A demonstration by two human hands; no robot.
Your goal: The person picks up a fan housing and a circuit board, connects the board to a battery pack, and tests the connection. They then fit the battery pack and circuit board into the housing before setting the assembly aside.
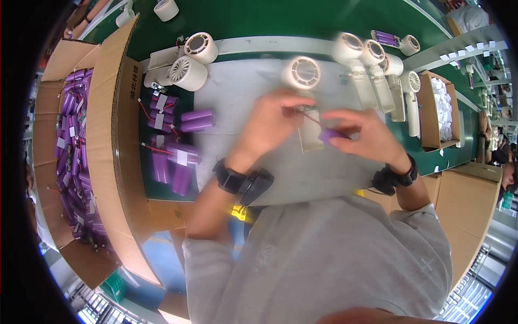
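Observation:
A white handheld fan [301, 74] lies on the grey mat, its round head away from me and its handle [311, 135] toward me, partly hidden by my hands. My left hand [278, 116] is closed at the fan's neck, thumb and fingers pinched beside a small circuit part. What sits between those fingertips is blurred. My right hand [364, 132] grips a purple battery pack [333, 135] just right of the handle. Thin reddish wires [313, 117] run from the pack toward my left fingertips.
Purple battery packs [181, 154] lie left of the mat, beside a large cardboard box [116, 162] filled with more. Several white fans [372, 70] stand at right, near a box of small white parts [441, 110]. Two fan heads [189, 73] sit back left. A green conveyor [280, 19] runs behind.

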